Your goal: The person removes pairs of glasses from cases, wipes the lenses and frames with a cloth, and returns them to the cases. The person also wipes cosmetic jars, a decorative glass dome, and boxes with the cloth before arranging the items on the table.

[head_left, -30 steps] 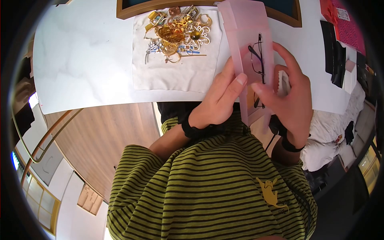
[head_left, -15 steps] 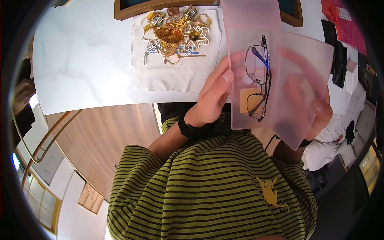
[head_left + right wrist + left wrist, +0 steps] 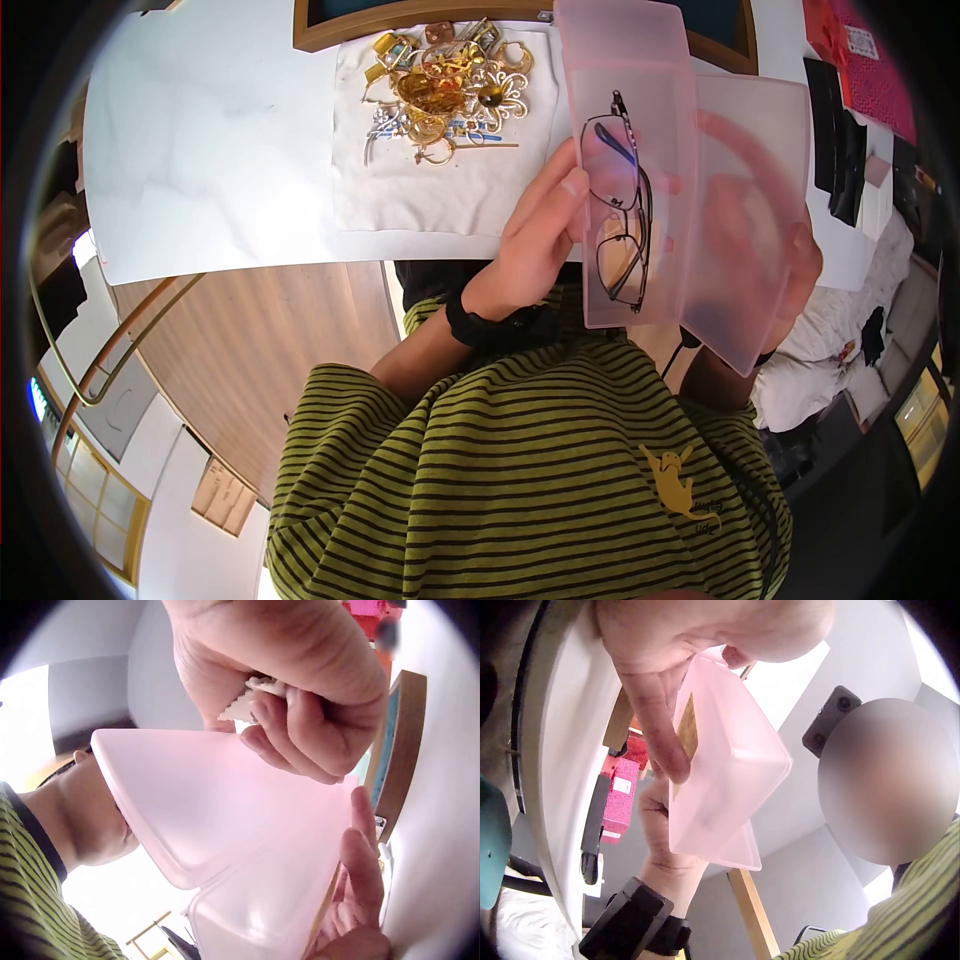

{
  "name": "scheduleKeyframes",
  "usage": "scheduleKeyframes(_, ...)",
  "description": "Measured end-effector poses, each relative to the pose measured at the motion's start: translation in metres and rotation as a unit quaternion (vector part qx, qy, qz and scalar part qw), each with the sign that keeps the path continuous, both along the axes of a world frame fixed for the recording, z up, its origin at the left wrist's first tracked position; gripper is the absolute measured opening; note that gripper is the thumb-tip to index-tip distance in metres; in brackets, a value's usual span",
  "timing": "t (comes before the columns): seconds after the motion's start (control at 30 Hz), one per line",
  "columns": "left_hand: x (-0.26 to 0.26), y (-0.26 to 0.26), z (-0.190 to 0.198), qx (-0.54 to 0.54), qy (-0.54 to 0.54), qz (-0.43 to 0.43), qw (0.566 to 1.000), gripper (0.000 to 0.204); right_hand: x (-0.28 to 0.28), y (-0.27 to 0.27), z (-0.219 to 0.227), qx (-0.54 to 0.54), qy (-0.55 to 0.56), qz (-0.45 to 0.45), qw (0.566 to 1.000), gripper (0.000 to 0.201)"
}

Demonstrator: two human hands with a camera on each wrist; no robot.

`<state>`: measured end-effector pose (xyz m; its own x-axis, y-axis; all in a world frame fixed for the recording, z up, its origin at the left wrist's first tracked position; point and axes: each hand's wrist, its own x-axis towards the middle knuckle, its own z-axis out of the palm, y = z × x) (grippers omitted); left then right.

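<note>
In the head view an opened translucent pink glasses case is held above the table edge, its lid spread to the right. Dark-rimmed eyeglasses lie lengthwise inside, over a tan square patch. My left hand grips the case's left wall, thumb at the rim and fingers behind. My right hand holds the lid by its right edge, its fingers showing faintly through the plastic. In the right wrist view, that hand's curled fingers also clasp a small white cloth with a zigzag edge.
A heap of gold and silver jewelry lies on a white cloth left of the case. Behind stands a brown wooden tray with a dark green inside. Black strips and a pink-red box are at right.
The case has turned to face the head camera, and its lid has swung out to the right with my right hand behind it. The glasses have shifted leftward inside the case.
</note>
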<state>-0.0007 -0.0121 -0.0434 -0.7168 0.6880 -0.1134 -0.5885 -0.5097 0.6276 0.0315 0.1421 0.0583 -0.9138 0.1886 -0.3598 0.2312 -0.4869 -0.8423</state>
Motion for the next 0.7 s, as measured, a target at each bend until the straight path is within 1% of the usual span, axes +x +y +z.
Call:
scheduleKeyframes(0.03, 0.001, 0.0, 0.003, 0.0, 0.0, 0.002, 1.0, 0.062, 0.001, 0.001, -0.003, 0.0, 0.0, 0.002, 1.0, 0.082)
scheduleKeyframes(0.1, 0.002, 0.0, 0.012, -0.008, 0.003, -0.009, 1.0, 0.063, 0.002, 0.007, -0.011, 0.144, -0.022, 0.009, 0.989, 0.076)
scheduleKeyframes(0.13, 0.002, 0.0, 0.013, 0.003, 0.008, -0.015, 1.0, 0.06, 0.002, 0.012, -0.012, 0.144, -0.023, 0.009, 0.989, 0.076)
scheduleKeyframes(0.17, 0.003, -0.001, 0.009, 0.004, 0.007, -0.016, 1.0, 0.06, 0.003, 0.019, -0.013, 0.204, -0.022, 0.057, 0.977, 0.067)
scheduleKeyframes(0.2, 0.004, -0.003, 0.005, -0.035, 0.041, -0.018, 0.998, 0.051, 0.002, 0.02, -0.013, 0.262, -0.022, 0.106, 0.959, 0.063)
scheduleKeyframes(0.23, 0.004, -0.004, 0.002, -0.073, 0.076, -0.02, 0.994, 0.044, 0.002, 0.019, -0.012, 0.263, -0.022, 0.104, 0.959, 0.063)
scheduleKeyframes(0.27, 0.007, -0.004, 0.0, -0.073, 0.076, -0.021, 0.994, 0.044, 0.0, 0.015, -0.01, 0.3, -0.038, 0.102, 0.948, 0.064)
scheduleKeyframes(0.3, 0.006, -0.002, 0.006, -0.069, 0.056, -0.021, 0.996, 0.045, -0.003, 0.011, -0.009, 0.336, -0.053, 0.099, 0.935, 0.066)
scheduleKeyframes(0.33, 0.006, -0.001, 0.01, -0.066, 0.036, -0.02, 0.997, 0.045, -0.003, 0.008, -0.009, 0.336, -0.053, 0.099, 0.935, 0.066)
scheduleKeyframes(0.37, 0.005, -0.001, 0.011, -0.066, 0.036, -0.019, 0.997, 0.045, -0.004, 0.005, -0.009, 0.384, -0.055, 0.107, 0.915, 0.068)
scheduleKeyframes(0.4, 0.005, -0.001, 0.013, -0.087, 0.066, -0.019, 0.994, 0.047, -0.005, 0.003, -0.009, 0.43, -0.058, 0.115, 0.893, 0.07)
scheduleKeyframes(0.43, 0.005, -0.001, 0.013, -0.107, 0.095, -0.018, 0.99, 0.049, -0.005, 0.001, -0.01, 0.43, -0.058, 0.115, 0.893, 0.07)
scheduleKeyframes(0.47, 0.005, -0.001, 0.011, -0.107, 0.095, -0.018, 0.99, 0.049, -0.004, -0.001, -0.013, 0.453, -0.05, 0.114, 0.883, 0.072)
scheduleKeyframes(0.5, 0.005, 0.001, 0.008, -0.103, 0.126, -0.002, 0.987, 0.052, -0.003, -0.002, -0.015, 0.475, -0.043, 0.113, 0.872, 0.074)
scheduleKeyframes(0.53, 0.006, 0.002, 0.007, -0.099, 0.156, 0.013, 0.983, 0.054, -0.002, -0.002, -0.017, 0.475, -0.044, 0.113, 0.872, 0.074)
scheduleKeyframes(0.6, 0.006, 0.001, 0.006, -0.104, 0.157, 0.005, 0.982, 0.056, -0.002, -0.003, -0.021, 0.523, -0.029, 0.118, 0.843, 0.078)
scheduleKeyframes(0.63, 0.005, 0.001, 0.007, -0.109, 0.159, -0.002, 0.981, 0.057, -0.002, -0.004, -0.023, 0.523, -0.03, 0.118, 0.844, 0.078)
scheduleKeyframes(0.7, 0.007, 0.0, 0.004, -0.106, 0.15, -0.004, 0.983, 0.058, -0.001, -0.006, -0.026, 0.56, -0.044, 0.109, 0.82, 0.083)
